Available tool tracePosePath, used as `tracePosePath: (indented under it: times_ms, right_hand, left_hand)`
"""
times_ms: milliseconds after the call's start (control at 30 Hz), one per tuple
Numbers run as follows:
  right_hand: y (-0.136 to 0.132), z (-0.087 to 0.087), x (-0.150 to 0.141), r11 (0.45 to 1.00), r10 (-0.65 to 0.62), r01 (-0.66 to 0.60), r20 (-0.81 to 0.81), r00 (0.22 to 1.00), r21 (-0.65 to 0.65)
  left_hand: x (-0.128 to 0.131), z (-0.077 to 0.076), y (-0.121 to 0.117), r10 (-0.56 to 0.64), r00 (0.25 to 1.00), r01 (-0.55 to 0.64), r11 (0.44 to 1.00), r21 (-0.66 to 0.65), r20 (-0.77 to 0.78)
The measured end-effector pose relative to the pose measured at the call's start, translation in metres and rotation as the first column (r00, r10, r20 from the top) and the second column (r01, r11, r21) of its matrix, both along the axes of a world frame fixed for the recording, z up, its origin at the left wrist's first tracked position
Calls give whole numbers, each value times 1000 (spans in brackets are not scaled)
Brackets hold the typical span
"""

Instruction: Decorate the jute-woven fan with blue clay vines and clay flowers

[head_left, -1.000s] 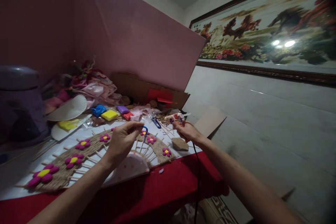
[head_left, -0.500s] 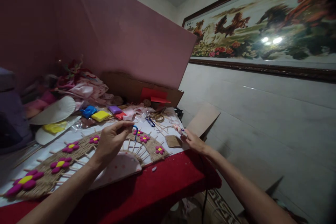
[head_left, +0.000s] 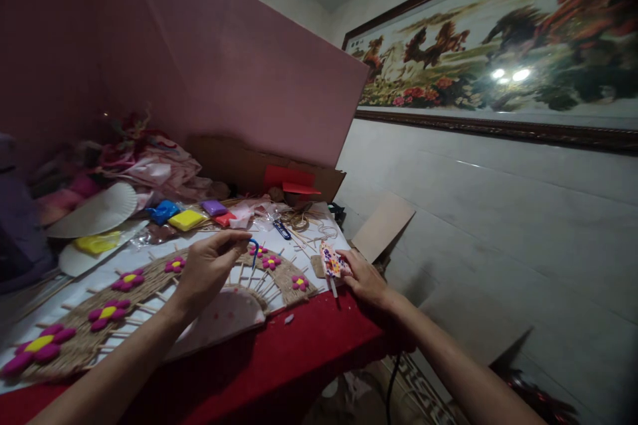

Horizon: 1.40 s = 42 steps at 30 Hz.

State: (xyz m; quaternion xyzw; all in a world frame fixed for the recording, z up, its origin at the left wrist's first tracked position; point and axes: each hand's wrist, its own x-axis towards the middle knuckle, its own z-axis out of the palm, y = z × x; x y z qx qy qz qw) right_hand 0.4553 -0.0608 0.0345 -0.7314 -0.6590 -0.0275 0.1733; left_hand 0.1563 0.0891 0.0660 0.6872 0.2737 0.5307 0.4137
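Observation:
My left hand (head_left: 207,272) is closed in a pinch above the woven fan-shaped piece (head_left: 164,272). A thin, bent blue clay strip (head_left: 256,254) hangs from its fingertips. The piece has twine wound over wooden sticks and bears several magenta clay flowers (head_left: 108,312) with yellow centres. A white half-round panel (head_left: 226,319) forms its inner part, partly behind my left forearm. At the table's right edge, my right hand (head_left: 366,279) grips a flower-patterned glue gun (head_left: 333,262); a pale stick juts from its lower end.
Blue (head_left: 164,211), yellow (head_left: 187,220) and purple clay packs (head_left: 214,207) lie behind the piece. Near them are a dark blue cutter (head_left: 282,230), loose sticks and twine. Red cloth (head_left: 309,339) covers the front edge. A black cable (head_left: 393,382) hangs below the right arm.
My right hand has turned the glue gun, so its patterned side and pale stick now show. The left hand keeps its pinch on the blue strip. The whole view has shifted slightly.

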Motion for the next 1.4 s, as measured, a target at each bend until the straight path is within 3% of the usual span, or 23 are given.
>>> tracePosePath:
  times_ms: [133,267,433,533,667,833,1033,1167,1267,1400]
  right_hand:
    - [17,-10,4,985,-164,163,21,986,49]
    - [29,-18,23,926,-340,348,-75,937,147]
    - [21,-17,30,952,-201,233,-169,965,199]
    - [19,-12,15,959,-127,180,-233,964,221]
    - [31,-10,-14,956,-114,198,-349,930,214]
    - [45,-17,-33,961,-182,248,-397,900,123]
    - [51,-22,-11,905,-283,388,-434,855,176]
    - [49,-24,-6,911,-235,372,-514,825,180]
    - [46,-22,-14,925,-242,352,-491,837,143]
    - [42,-15,-12,888,-365,446,-417,832,112]
  left_hand:
    - [0,1,0,2,1000,-2,1000,-2,2]
    - [-1,2,0,3,1000,-3,1000,-24,11]
    - [-1,2,0,14,1000,-14,1000,-21,-1]
    - [-1,2,0,7,1000,-7,1000,-17,-16]
    - [-1,1,1,6,1000,-6,1000,-26,-10]
    - [-1,-1,4,8,1000,-9,999,-50,-11]
    - [-2,-2,5,4,999,-6,999,-48,-36]
    - [-2,-1,3,4,999,-5,999,-48,-40]
    - [-2,-1,3,9,999,-11,999,-35,-44]
    - [-1,-2,4,8,999,-10,999,-35,-49]
